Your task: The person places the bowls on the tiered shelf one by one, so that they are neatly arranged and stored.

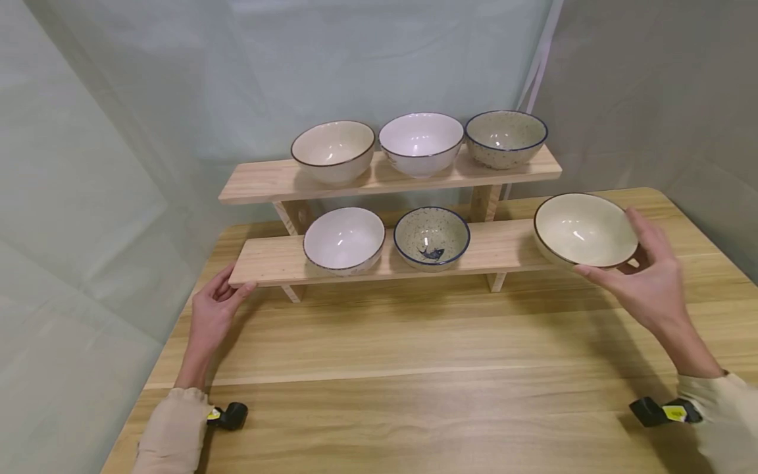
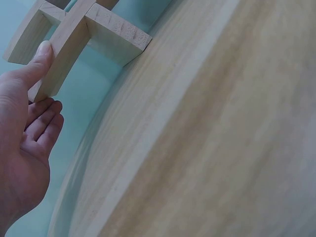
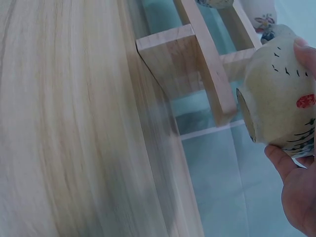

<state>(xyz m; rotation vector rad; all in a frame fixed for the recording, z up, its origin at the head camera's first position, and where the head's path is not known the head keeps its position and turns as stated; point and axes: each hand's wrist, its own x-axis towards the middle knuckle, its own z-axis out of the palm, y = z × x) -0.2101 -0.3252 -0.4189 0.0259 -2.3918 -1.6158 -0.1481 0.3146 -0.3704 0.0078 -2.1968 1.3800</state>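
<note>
My right hand [image 1: 657, 283] holds a cream bowl [image 1: 583, 230] with a brown rim at the right end of the lower wooden shelf board [image 1: 272, 260]. In the right wrist view a small gap shows between the foot of this bowl [image 3: 281, 94], painted with dark strokes and a red mark, and the board. At the board's left end, my left hand [image 1: 213, 309] pinches the wood, thumb on top and fingers below. On the same board sit a white bowl [image 1: 345, 240] and a speckled, blue-rimmed bowl [image 1: 432, 237] with a dark fish inside.
The upper board [image 1: 260, 179] carries a cream bowl [image 1: 333, 151], a white bowl [image 1: 422, 143] and a speckled blue-rimmed bowl [image 1: 506, 138]. The two-step stand rests on a wood-grain table [image 1: 414, 368]. Pale sheeting [image 1: 177, 99] hangs behind and at the sides.
</note>
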